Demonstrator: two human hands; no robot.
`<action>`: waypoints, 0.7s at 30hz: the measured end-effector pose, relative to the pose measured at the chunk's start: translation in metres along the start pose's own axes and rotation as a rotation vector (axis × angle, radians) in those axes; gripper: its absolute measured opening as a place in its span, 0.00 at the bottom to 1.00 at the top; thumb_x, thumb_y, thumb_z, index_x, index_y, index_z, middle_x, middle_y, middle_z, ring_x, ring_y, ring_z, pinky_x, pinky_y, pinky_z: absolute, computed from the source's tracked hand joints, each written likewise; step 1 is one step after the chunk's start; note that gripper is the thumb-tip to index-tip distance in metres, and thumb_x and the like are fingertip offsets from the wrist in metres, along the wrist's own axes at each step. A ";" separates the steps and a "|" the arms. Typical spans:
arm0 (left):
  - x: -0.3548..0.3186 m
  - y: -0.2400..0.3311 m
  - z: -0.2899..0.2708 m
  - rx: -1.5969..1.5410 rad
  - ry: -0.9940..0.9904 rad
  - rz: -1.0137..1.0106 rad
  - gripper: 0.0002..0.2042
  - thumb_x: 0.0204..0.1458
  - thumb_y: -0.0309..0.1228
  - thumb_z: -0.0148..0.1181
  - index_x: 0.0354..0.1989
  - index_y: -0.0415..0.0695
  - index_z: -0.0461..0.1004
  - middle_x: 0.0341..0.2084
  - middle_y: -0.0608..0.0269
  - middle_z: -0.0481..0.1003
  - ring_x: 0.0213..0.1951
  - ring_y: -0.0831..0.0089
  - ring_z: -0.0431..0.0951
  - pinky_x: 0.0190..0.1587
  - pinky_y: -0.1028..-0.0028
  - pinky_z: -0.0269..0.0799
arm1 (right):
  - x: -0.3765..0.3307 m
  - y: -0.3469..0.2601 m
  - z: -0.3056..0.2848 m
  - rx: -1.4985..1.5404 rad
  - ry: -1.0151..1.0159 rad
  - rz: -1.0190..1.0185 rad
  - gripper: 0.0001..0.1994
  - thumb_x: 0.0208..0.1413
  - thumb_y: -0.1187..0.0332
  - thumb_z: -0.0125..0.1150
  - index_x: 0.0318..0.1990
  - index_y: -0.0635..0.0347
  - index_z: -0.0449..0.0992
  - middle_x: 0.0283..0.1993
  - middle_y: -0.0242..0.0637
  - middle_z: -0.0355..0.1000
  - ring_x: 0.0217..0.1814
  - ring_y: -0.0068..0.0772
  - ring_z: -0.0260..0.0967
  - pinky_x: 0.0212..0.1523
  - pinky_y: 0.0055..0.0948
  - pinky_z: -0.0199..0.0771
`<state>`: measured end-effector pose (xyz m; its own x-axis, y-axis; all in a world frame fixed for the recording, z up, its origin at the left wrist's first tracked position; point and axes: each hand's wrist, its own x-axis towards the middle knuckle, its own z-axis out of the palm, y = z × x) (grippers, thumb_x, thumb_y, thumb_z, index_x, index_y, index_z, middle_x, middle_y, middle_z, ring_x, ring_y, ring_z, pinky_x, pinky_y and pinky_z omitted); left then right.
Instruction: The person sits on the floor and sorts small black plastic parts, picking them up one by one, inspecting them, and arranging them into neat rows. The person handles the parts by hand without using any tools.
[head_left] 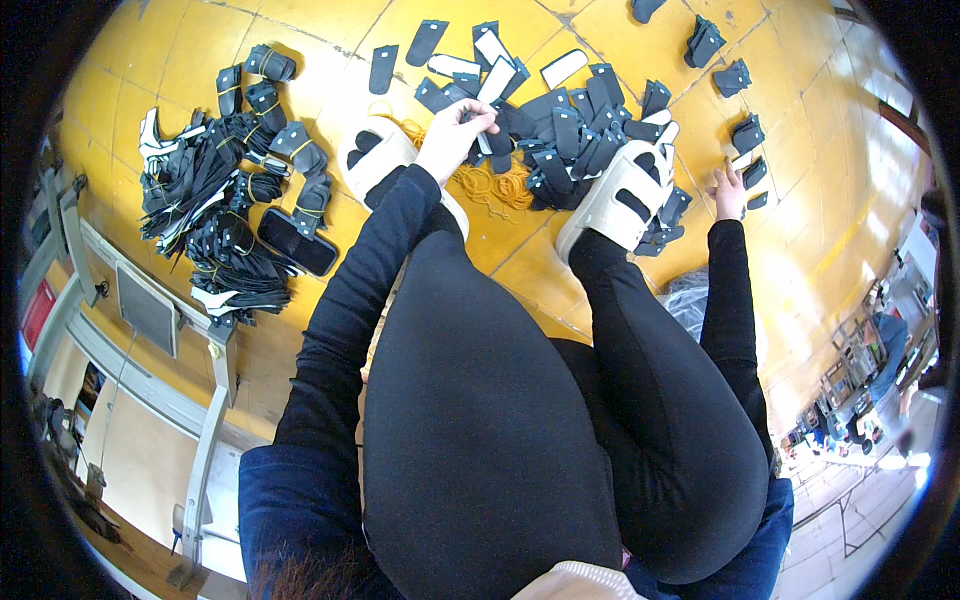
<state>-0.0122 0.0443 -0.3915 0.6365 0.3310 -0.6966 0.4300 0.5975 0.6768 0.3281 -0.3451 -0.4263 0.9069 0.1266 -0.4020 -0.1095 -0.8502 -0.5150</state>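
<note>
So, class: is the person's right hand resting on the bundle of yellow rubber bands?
No: the right hand reaches to small dark pieces on the floor, apart from the rubber bands.

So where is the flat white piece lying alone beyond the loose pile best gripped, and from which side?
Probably by its narrow end nearest the pile, coming from above. The flat white piece lies flat on the yellow floor, apart from the others, so its edges are free; a pinch across one short end seems easiest from the left hand.
</note>
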 end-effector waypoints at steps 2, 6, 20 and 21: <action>-0.002 -0.001 -0.001 -0.014 0.009 -0.001 0.07 0.55 0.33 0.56 0.40 0.47 0.72 0.28 0.73 0.76 0.13 0.93 0.51 0.14 0.87 0.44 | -0.004 -0.007 0.006 0.112 -0.046 0.071 0.24 0.53 0.69 0.57 0.57 0.70 0.66 0.70 0.49 0.47 0.30 0.34 0.73 0.25 0.23 0.74; -0.001 0.003 0.006 0.002 0.006 -0.017 0.08 0.55 0.34 0.56 0.40 0.48 0.72 0.27 0.73 0.76 0.13 0.93 0.51 0.15 0.88 0.44 | -0.005 -0.001 0.007 0.149 0.062 0.088 0.24 0.54 0.69 0.54 0.59 0.68 0.64 0.63 0.43 0.60 0.21 0.25 0.68 0.23 0.21 0.68; -0.001 0.002 0.004 -0.003 0.005 -0.005 0.07 0.54 0.34 0.58 0.39 0.48 0.73 0.27 0.73 0.76 0.13 0.93 0.51 0.15 0.87 0.45 | -0.050 -0.035 0.011 1.327 0.294 0.255 0.22 0.62 0.57 0.42 0.50 0.69 0.69 0.57 0.39 0.69 0.07 0.23 0.45 0.18 0.22 0.54; -0.001 0.001 0.003 -0.003 -0.004 0.003 0.07 0.54 0.34 0.58 0.39 0.48 0.73 0.27 0.73 0.76 0.13 0.93 0.51 0.15 0.87 0.45 | -0.050 -0.038 0.012 1.326 0.284 0.267 0.22 0.62 0.57 0.42 0.50 0.69 0.69 0.57 0.39 0.69 0.07 0.23 0.45 0.18 0.22 0.53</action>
<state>-0.0104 0.0419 -0.3894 0.6401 0.3303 -0.6937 0.4259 0.5989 0.6781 0.2824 -0.3133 -0.3956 0.8310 -0.2054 -0.5170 -0.4475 0.3053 -0.8406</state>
